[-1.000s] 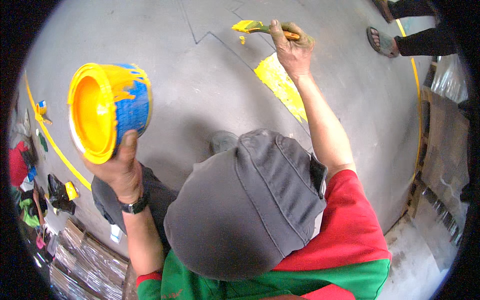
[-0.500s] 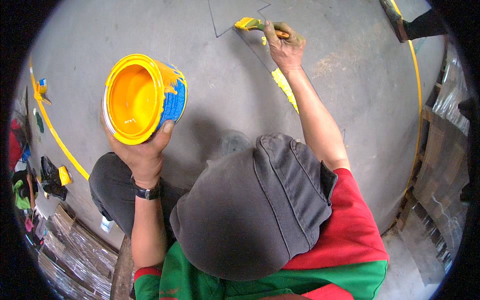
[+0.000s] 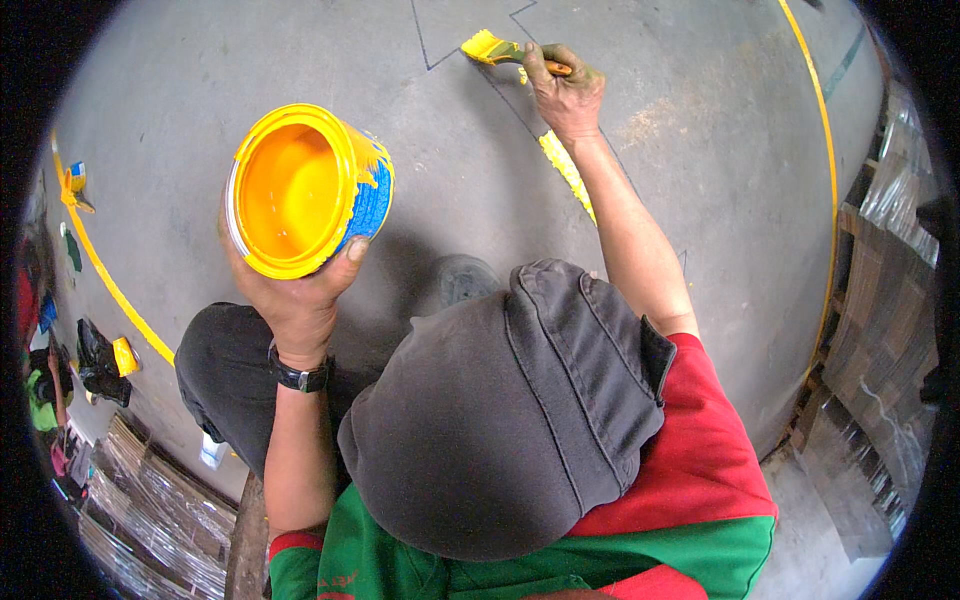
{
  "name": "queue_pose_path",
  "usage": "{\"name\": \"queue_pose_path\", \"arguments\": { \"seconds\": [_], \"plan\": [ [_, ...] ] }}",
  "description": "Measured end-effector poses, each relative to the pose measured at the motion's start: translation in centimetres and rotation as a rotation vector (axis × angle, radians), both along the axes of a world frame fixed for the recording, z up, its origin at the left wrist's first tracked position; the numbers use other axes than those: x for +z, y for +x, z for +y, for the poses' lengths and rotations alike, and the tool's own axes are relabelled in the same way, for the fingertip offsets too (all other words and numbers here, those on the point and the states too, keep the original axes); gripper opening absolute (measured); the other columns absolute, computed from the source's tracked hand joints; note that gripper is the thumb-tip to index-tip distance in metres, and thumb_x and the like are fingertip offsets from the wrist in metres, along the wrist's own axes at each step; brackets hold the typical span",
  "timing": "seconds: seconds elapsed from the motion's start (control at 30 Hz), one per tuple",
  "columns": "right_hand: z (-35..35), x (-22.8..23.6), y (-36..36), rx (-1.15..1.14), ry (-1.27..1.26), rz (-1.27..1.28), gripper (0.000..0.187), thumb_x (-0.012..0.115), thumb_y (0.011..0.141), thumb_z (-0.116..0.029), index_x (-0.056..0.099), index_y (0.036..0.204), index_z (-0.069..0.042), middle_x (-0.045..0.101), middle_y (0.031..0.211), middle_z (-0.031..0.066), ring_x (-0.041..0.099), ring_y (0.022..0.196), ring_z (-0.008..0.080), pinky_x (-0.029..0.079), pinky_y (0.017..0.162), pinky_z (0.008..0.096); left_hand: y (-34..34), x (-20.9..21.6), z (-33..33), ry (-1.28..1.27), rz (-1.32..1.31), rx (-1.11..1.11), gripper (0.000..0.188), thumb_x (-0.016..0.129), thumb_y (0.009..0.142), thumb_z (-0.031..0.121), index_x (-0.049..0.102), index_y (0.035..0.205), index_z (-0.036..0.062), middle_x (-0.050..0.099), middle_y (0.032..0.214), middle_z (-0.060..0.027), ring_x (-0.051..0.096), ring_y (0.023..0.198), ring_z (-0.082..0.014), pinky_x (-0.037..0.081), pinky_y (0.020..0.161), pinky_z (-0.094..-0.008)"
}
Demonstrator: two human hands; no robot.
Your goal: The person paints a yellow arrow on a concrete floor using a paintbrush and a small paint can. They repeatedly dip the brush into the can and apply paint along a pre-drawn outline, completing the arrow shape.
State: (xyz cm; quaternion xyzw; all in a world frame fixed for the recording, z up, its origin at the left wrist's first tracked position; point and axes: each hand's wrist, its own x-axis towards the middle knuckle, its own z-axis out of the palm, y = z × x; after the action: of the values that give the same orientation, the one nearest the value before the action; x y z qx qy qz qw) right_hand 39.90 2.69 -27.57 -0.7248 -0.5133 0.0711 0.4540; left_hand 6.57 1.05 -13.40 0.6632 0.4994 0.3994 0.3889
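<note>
My left hand (image 3: 295, 300) grips a blue paint can (image 3: 372, 205) from below, its thumb against the side. Yellow paint coats the can's rim and inner wall, and streaks run down the outside. The can is tilted so that its open mouth shows. Farther out on the right, my right hand (image 3: 568, 98) is closed around the handle of a paintbrush (image 3: 510, 50). Its yellow-loaded bristles are at a dark drawn line (image 3: 500, 95) on the grey floor (image 3: 440, 150). Below that hand, a strip of yellow paint (image 3: 566, 175) lies along the line, partly hidden by my forearm.
Yellow stripes edge the floor on the left (image 3: 110, 280) and right (image 3: 828, 160). A small blue-and-yellow can (image 3: 78, 178) stands by the left stripe, near a black plastic bag (image 3: 98, 365). Plastic-wrapped stacks (image 3: 870, 300) line the right side; more wrapped flat material (image 3: 150, 510) lies lower left.
The paint can in my left hand has moved slightly right. My right hand and the brush have shifted a little left. Another person's foot at the upper right has left the view.
</note>
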Motion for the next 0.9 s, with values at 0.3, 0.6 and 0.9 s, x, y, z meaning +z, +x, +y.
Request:
{"name": "queue_pose_path", "arguments": {
  "seconds": [0.3,0.6,0.9],
  "plan": [
    [-0.7,0.5,0.2,0.009,-0.047,0.024,0.027,0.07,0.093,-0.033,0.072,0.084,-0.008,0.069,0.07,0.0101,0.07,0.064,0.0258,0.054,0.059,0.0349,0.6,-0.2,0.1,0.002,-0.016,-0.013,0.103,0.095,0.062,0.03,0.038,0.142,0.0001,0.053,0.135,-0.0144,0.054,0.126,-0.0274,0.043,0.11,-0.0401],
    [-1.9,0.4,0.7,0.005,-0.035,0.088,0.03,0.071,0.094,-0.032,0.073,0.086,-0.004,0.062,0.06,0.0031,0.055,0.056,0.0079,0.046,0.054,0.0278,1.2,0.0,-0.1,-0.029,0.013,-0.04,0.101,0.095,0.063,0.027,0.038,0.142,0.0017,0.053,0.135,-0.014,0.054,0.126,-0.0276,0.043,0.111,-0.0399],
    [-3.3,0.8,1.2,0.017,-0.067,-0.008,0.032,0.069,0.095,-0.034,0.073,0.085,-0.004,0.061,0.06,0.0047,0.055,0.056,0.0098,0.046,0.054,0.0287,1.6,-0.1,-0.1,-0.001,0.037,-0.065,0.1,0.095,0.063,0.026,0.039,0.142,0.0017,0.054,0.135,-0.014,0.055,0.126,-0.0273,0.043,0.111,-0.0399]
  ]
}}
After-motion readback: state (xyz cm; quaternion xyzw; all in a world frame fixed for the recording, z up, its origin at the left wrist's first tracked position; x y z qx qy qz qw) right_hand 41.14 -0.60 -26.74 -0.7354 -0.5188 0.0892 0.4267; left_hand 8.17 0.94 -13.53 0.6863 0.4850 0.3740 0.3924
